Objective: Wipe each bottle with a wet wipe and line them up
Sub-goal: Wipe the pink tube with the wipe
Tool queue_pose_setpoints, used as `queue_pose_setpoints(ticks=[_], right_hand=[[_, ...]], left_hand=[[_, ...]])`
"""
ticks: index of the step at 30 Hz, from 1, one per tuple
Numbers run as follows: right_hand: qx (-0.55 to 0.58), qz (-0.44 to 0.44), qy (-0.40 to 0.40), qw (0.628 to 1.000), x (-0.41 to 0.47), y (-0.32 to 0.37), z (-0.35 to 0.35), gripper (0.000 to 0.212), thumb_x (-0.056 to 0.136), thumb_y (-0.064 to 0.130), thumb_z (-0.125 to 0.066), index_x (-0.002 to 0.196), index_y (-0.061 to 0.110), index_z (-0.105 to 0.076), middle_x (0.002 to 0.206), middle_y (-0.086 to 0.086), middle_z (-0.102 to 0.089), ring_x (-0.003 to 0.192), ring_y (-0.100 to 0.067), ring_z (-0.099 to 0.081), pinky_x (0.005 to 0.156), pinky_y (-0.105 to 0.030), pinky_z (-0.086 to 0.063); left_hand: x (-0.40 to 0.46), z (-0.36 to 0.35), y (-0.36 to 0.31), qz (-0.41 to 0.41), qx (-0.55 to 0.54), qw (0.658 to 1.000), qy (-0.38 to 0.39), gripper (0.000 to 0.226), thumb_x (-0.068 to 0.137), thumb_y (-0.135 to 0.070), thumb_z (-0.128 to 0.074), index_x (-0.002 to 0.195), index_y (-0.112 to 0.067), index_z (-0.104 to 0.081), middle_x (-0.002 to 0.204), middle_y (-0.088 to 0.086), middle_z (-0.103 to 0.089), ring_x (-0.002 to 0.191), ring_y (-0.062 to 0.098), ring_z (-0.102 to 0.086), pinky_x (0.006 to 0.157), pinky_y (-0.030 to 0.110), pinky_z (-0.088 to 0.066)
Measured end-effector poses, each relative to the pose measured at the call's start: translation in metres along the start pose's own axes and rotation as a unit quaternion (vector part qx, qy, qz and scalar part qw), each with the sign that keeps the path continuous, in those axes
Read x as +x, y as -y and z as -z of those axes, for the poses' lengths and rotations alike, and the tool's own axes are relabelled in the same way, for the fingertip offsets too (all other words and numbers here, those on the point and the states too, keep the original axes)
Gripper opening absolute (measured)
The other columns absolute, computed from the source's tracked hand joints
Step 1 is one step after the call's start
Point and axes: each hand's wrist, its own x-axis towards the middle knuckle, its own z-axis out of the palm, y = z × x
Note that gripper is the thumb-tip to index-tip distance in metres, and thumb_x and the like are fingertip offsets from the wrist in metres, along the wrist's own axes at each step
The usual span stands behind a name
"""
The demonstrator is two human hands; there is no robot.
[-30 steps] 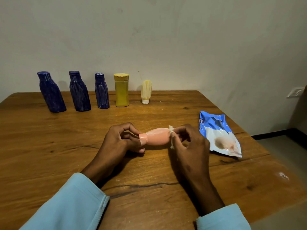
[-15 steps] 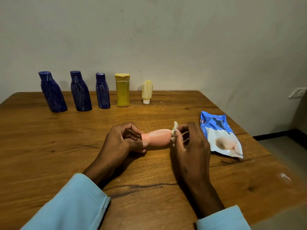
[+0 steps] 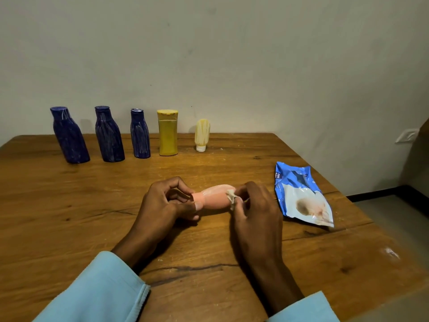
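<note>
A pink bottle lies on its side just above the wooden table, held between both hands. My left hand pinches its cap end. My right hand presses a small crumpled wet wipe against the bottle's base end. Along the back edge stand three dark blue bottles, a yellow bottle and a small cream tube resting on its white cap.
A blue and white wet wipe pack lies flat to the right of my hands, near the table's right edge. A grey wall rises behind the row of bottles. Floor shows at the lower right.
The wipe in my right hand has shifted slightly around the bottle's base end. The bottle and my left hand stay in about the same place.
</note>
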Motion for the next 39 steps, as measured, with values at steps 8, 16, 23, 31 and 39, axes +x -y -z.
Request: queue_pose_setpoints(ticks=[8,16,23,31,39], right_hand=[[0.045,0.062,0.086,0.993,-0.010,0.012,0.003,0.016,0.098,0.026,-0.062,0.104,0.040,-0.058,0.105,0.020,-0.053,0.103,-0.004,-0.054,0.083,-0.025,-0.051],[0.008,-0.066,-0.060,0.996,0.007,-0.007,0.005,0.027,0.094,0.014,-0.071,0.108,0.035,-0.061,0.110,0.013,-0.055,0.093,-0.003,-0.059,0.076,-0.028,-0.059],[0.078,-0.038,0.010,0.996,0.002,0.004,0.007,0.035,0.096,0.009,-0.066,0.127,0.025,-0.067,0.132,0.009,-0.057,0.120,-0.004,-0.056,0.089,-0.009,-0.050],[0.078,-0.061,-0.001,0.995,0.006,-0.002,0.005,0.046,0.092,0.008,-0.073,0.132,0.027,-0.065,0.137,0.007,-0.056,0.123,-0.006,-0.055,0.094,-0.023,-0.057],[0.049,-0.055,-0.018,0.997,0.002,0.000,0.006,0.033,0.092,0.020,-0.074,0.116,0.036,-0.058,0.114,0.016,-0.061,0.105,-0.004,-0.061,0.086,-0.031,-0.061]], left_hand=[[-0.001,0.000,-0.003,-0.017,0.020,1.000,-0.007,0.017,0.085,0.004,-0.080,0.099,-0.002,-0.072,0.097,0.017,-0.077,0.085,0.035,-0.079,0.071,0.047,-0.068],[-0.003,-0.001,-0.004,-0.009,0.014,1.000,-0.003,0.018,0.085,0.007,-0.079,0.098,-0.002,-0.070,0.110,0.021,-0.071,0.092,0.039,-0.077,0.072,0.047,-0.067],[-0.005,-0.004,-0.003,-0.012,0.001,1.000,-0.003,0.018,0.086,0.007,-0.079,0.098,-0.002,-0.069,0.112,0.023,-0.071,0.090,0.041,-0.078,0.075,0.055,-0.067],[-0.006,-0.004,-0.005,-0.007,-0.008,1.000,0.001,0.018,0.086,0.008,-0.078,0.099,-0.001,-0.069,0.112,0.022,-0.071,0.092,0.042,-0.077,0.077,0.057,-0.067],[-0.006,-0.005,-0.003,-0.044,0.057,0.997,-0.007,0.022,0.082,0.006,-0.083,0.096,-0.007,-0.071,0.111,0.010,-0.071,0.095,0.029,-0.077,0.071,0.046,-0.068]])
